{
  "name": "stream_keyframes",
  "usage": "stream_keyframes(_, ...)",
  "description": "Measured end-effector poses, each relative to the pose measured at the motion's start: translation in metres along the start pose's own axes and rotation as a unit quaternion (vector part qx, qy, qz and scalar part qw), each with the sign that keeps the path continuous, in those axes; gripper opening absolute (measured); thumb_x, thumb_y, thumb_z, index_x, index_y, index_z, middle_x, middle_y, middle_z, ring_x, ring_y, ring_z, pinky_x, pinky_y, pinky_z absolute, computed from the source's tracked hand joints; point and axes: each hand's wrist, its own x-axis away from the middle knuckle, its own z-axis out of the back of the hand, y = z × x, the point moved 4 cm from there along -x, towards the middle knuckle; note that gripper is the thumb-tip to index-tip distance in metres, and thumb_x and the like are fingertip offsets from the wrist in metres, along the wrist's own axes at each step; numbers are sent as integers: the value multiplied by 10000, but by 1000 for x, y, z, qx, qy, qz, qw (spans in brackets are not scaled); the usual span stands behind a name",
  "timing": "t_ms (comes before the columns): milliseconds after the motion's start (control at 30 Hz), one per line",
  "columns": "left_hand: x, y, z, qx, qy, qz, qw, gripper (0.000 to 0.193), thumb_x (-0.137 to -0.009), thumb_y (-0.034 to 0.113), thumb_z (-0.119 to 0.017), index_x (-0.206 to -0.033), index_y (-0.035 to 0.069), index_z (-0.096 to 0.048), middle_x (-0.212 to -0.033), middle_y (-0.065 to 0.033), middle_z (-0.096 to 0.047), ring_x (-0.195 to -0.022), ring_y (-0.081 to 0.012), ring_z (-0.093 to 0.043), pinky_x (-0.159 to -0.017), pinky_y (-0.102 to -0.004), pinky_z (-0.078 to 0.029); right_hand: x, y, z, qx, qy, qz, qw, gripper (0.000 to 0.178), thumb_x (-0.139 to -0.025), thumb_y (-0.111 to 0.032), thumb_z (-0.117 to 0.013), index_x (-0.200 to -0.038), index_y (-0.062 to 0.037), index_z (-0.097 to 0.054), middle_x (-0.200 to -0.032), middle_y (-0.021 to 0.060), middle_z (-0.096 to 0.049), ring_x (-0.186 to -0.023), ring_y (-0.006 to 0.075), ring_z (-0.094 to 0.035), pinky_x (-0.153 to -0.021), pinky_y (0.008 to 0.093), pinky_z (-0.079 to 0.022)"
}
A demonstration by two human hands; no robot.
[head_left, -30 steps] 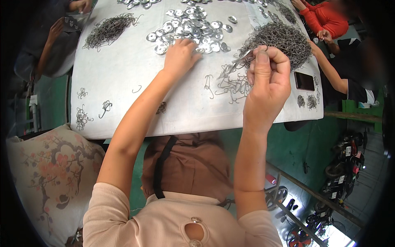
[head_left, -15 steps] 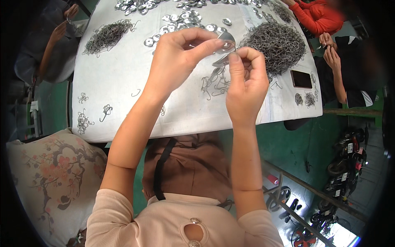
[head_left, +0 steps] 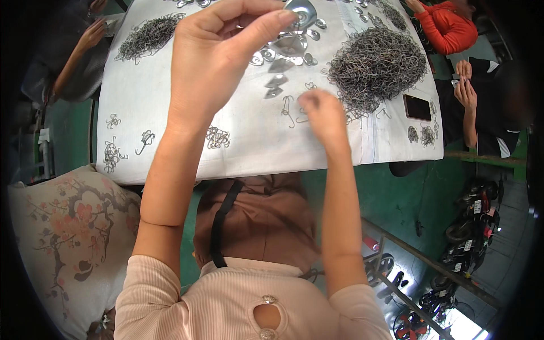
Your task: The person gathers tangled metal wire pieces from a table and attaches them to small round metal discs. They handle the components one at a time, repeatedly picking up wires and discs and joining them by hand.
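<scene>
My left hand point(head_left: 207, 62) pinches a shiny domed metal disc point(head_left: 304, 16) by its edge between thumb and fingers, raised over the table. Below it more metal discs point(head_left: 289, 46) hang in a row, one under another; how they are joined is hard to make out. Lower and to the right, my right hand point(head_left: 327, 116) hovers near a few loose wire hooks point(head_left: 288, 109) on the white cloth. Its fingertips are bent together and blurred, so whether they hold anything cannot be told. Loose discs point(head_left: 310, 59) lie behind the hanging row.
A large heap of wire hooks point(head_left: 377, 68) lies right of my hands, a smaller heap point(head_left: 150, 37) at far left. A phone point(head_left: 417, 107) rests near the right edge beside small hook clumps point(head_left: 427, 136). Other people's hands point(head_left: 466, 90) work at both sides. A cushion point(head_left: 73, 238) stands left.
My left hand has lifted up and left, and the row of discs now hangs from it. My right hand has let go of the disc and dropped toward the loose hooks.
</scene>
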Motion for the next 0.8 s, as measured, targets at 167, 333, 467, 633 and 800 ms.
stream_keyframes(167, 2, 5, 5, 27, 44, -39, 998, 100, -854, 2, -686, -948, -32, -695, -790, -36, -682, -675, -40, -594, -603, -164, -460, 9, 7, -47, 151, -85, -28, 985, 161, -786, -141, -693, -889, -22, -658, -955, 165, -656, -898, 352, -635, -780, 437, -509)
stream_keyframes(333, 5, 12, 15, -91, -11, -72, 993, 153, -864, 90, -692, -975, -14, -706, -835, -50, -693, -775, -82, -619, -710, -209, -462, 7, -4, -34, 121, 38, 25, 992, 138, -801, -98, -682, -835, 18, -615, -888, 190, -654, -859, 354, -641, -771, 435, -519)
stream_keyframes(467, 9, 10, 7, -39, -33, -47, 998, 129, -851, 69, -699, -940, -24, -698, -827, -60, -700, -772, -86, -642, -709, -212, -502, 7, -19, 4, -225, 49, -30, 973, 180, -833, -92, -689, -903, 59, -620, -801, 132, -663, -701, 226, -650, -638, 333, -526)
stream_keyframes(633, 12, 4, -7, -26, -64, -24, 997, 109, -837, 46, -703, -905, -36, -686, -828, -72, -703, -773, -98, -660, -712, -217, -528, 20, -79, 73, -488, 72, 16, 870, 192, -852, -132, -715, -927, 35, -658, -774, 41, -652, -620, 81, -566, -546, 199, -432)
stream_keyframes(800, 16, 5, -22, -27, -79, -1, 996, 90, -826, 43, -703, -885, -25, -694, -808, -61, -704, -760, -108, -670, -710, -227, -534, 13, -93, 98, -506, 76, 38, 858, 187, -842, -144, -725, -907, 22, -670, -796, 25, -646, -677, 56, -526, -624, 179, -401)
